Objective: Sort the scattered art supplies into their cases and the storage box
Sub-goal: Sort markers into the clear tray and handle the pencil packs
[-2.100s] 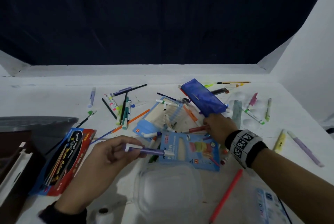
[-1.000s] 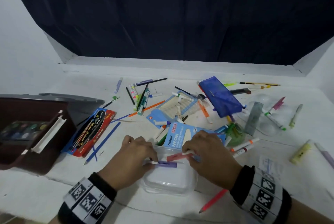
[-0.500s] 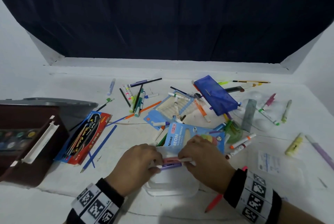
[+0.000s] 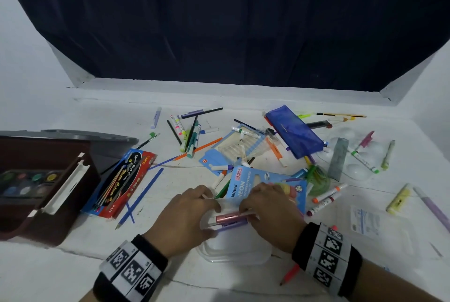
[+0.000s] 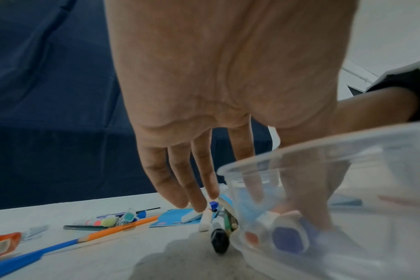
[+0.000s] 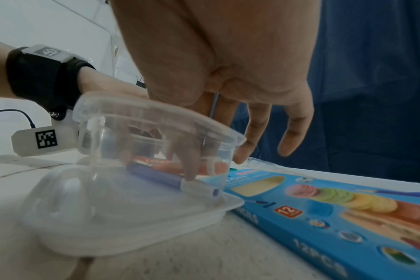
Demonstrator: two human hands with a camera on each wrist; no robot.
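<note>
From the head view, two markers, a pink marker point(image 4: 231, 217) and a purple marker point(image 4: 232, 226), are seen lying side by side in the clear plastic container point(image 4: 235, 251), their long axes running left to right between the two hands. The left hand point(image 4: 183, 220) is placed at their left ends and the right hand point(image 4: 270, 214) at their right ends, so both are equally near; whether the fingers pinch the markers or only press on them cannot be told here. Behind the container a blue pencil box point(image 4: 266, 186) is lying flat, and to the left a brown storage box point(image 4: 48, 209) is seen with a paint palette point(image 4: 26, 183) inside. In the left wrist view, the left hand point(image 5: 228, 94) is shown with fingers point(image 5: 180, 185) hanging nearly straight, outside the container's wall point(image 5: 336, 151), while the thumb is reached inside towards the marker ends point(image 5: 288, 236); no closed grip is plain, so the hand is judged relaxed. In the right wrist view, the right hand point(image 6: 218, 66) is shown with one fingertip point(image 6: 188, 170) pressed down on the purple marker point(image 6: 156, 175), the other fingers extended and loose. The markers are resting on the container floor; letting go and withdrawing upward is judged the next step.
</note>
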